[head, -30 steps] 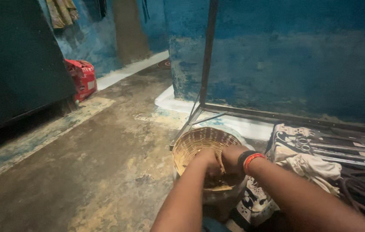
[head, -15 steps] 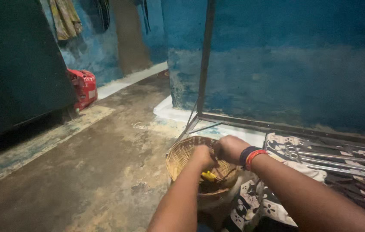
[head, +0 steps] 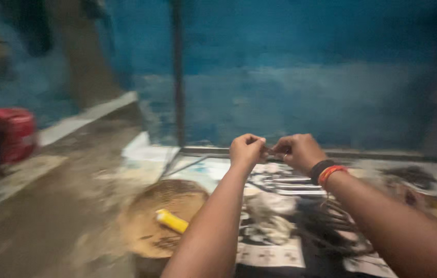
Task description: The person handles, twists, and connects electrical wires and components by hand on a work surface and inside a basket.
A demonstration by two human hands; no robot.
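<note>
Both our hands are raised above the floor, fists nearly touching. Left hand (head: 246, 149) has its grip pressed together, pinching one end of a thin dark strand (head: 271, 150). Right hand (head: 298, 151) pinches the other end, fingers curled tight. The strand is tiny and motion-blurred; we cannot tell what it is made of. A dark band and an orange band (head: 327, 173) sit on the right wrist.

Below the left forearm a round woven basket (head: 164, 219) sits on the floor, with a yellow cylinder (head: 172, 221) lying in it near its right rim. To the right, a printed cloth (head: 280, 226) is spread on the floor, with a tangle of dark wires (head: 331, 226) on it under the right forearm.

Risks, as we judge them:
- The strand could slip from either pinch, since very little of it is gripped. It would drop onto the patterned cloth and be hard to spot.
- Low light and blur make fine alignment unreliable.
- A dropped forearm could snag the wires.

Room: open floor to the left out to a red container (head: 15, 134). The blue wall (head: 306, 77) and a vertical pole (head: 178, 72) close off the far edge, with a raised ledge along the base of the wall.
</note>
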